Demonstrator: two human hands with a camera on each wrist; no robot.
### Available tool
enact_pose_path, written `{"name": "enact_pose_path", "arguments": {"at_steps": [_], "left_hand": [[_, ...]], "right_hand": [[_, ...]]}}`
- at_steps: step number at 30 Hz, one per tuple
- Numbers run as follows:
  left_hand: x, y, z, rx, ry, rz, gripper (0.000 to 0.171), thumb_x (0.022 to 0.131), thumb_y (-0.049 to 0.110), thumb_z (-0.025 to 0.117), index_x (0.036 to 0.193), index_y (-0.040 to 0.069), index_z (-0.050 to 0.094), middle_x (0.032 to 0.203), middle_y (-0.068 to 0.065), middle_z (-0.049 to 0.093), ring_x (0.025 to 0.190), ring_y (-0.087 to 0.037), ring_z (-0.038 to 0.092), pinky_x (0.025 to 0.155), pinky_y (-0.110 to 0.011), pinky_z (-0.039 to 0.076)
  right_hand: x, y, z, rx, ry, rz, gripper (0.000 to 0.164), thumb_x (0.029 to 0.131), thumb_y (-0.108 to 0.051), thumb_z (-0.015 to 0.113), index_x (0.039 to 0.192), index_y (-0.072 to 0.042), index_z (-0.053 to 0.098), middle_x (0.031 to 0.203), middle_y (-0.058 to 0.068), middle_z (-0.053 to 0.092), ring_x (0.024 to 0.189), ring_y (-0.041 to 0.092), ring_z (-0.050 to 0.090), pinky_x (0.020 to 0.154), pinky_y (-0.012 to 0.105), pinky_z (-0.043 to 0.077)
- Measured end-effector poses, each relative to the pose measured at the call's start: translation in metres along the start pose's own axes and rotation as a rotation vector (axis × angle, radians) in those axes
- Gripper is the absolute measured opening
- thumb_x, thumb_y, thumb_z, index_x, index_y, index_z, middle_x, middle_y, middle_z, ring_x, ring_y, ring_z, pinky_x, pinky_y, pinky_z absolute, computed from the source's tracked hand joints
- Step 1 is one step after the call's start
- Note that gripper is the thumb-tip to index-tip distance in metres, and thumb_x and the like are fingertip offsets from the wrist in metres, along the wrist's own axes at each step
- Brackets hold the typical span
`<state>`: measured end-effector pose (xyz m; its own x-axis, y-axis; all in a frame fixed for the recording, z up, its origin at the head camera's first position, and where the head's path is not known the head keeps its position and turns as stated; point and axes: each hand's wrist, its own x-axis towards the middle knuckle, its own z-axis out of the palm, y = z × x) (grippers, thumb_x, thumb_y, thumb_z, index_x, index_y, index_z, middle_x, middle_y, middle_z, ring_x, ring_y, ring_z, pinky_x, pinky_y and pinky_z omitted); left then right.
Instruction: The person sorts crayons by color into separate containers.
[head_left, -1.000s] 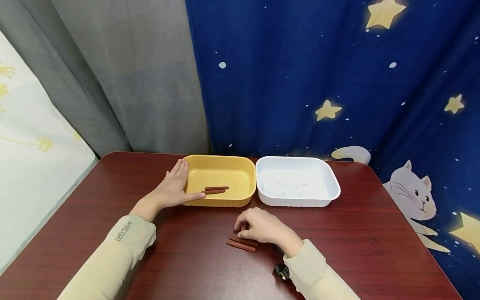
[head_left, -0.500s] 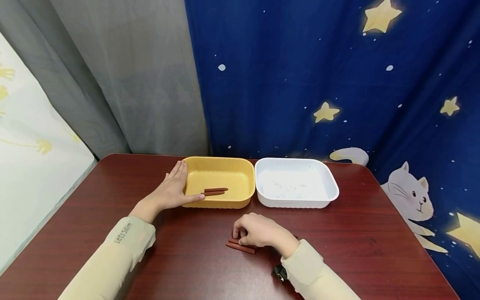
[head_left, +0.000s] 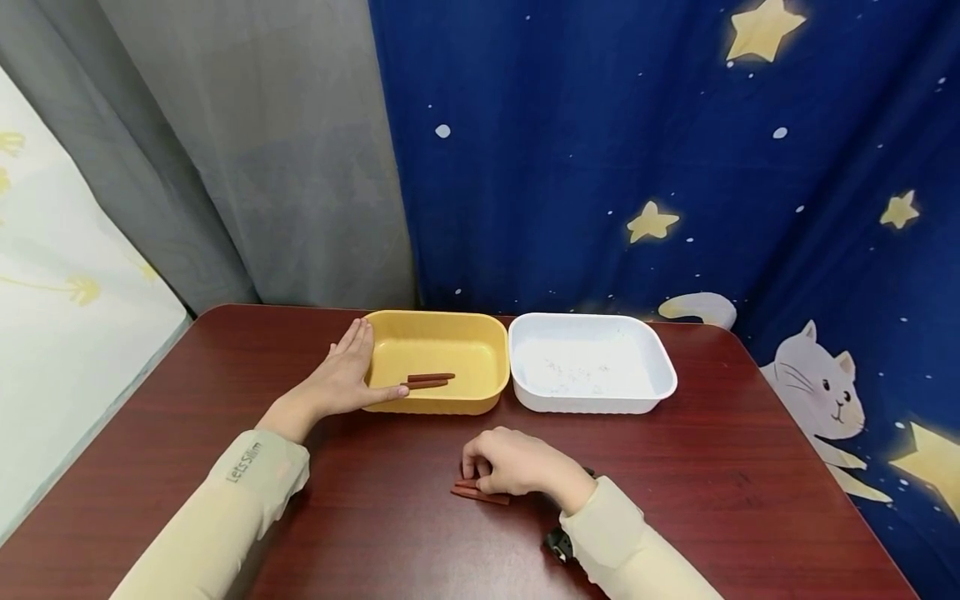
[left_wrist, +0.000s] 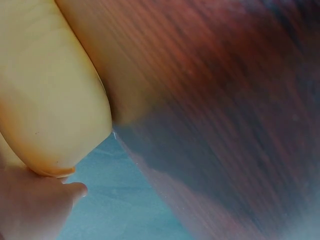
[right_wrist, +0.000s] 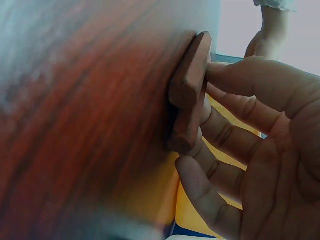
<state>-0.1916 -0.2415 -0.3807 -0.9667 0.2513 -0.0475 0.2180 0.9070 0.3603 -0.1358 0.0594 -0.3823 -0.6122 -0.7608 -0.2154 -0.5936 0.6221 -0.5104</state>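
My left hand [head_left: 341, 379] rests with straight fingers on the left end of a yellow plastic bin [head_left: 442, 407], thumb lying over its front rim. Two thin reddish-brown sticks [head_left: 427, 384] lie inside that bin, near the thumb. In front of it, my right hand [head_left: 517, 461] is low over the table, fingers bent down. Its thumb and fingers pinch a brown tapered stick [right_wrist: 186, 132], partly hidden by the hand in the head view. A second, faceted brown stick [head_left: 480, 495] lies alongside, on the near side, with the thumb tip close to it.
A white plastic bin [head_left: 592, 405] with small specks on its floor stands right of the yellow one, nearly touching it. Both sit toward the back of the dark red wooden table [head_left: 360, 533]. Behind hang a grey curtain and a blue starry curtain [head_left: 525, 167].
My right hand has come down slightly toward the near side, and its thumb and fingers have closed about the farther stick. The left hand and both bins keep their places.
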Motion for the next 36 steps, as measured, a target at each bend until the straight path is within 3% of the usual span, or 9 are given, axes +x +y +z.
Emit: {"name": "enact_pose_path", "arguments": {"at_steps": [16,36], "left_hand": [[0.004,0.003,0.002,-0.008,0.009,0.011,0.131,0.079,0.077,0.061,0.155,-0.009,-0.001,0.165,-0.025,-0.005,0.155,-0.038,-0.005,0.118,-0.067,0.012],[0.0,0.001,0.001,-0.001,0.023,0.006,0.13,0.079,0.076,0.062,0.155,-0.01,0.0,0.165,-0.026,-0.003,0.154,-0.04,-0.004,0.118,-0.067,0.013]], "right_hand": [[0.0,0.01,-0.015,0.156,0.084,-0.086,0.014,0.086,-0.002,0.066,0.09,-0.015,0.07,0.071,-0.008,0.057,0.06,0.001,0.048,0.06,0.018,0.043],[0.019,-0.006,-0.043,0.214,0.225,-0.177,0.016,0.087,-0.002,0.062,0.097,-0.011,0.071,0.08,-0.003,0.059,0.071,0.006,0.053,0.066,0.019,0.047]]}}
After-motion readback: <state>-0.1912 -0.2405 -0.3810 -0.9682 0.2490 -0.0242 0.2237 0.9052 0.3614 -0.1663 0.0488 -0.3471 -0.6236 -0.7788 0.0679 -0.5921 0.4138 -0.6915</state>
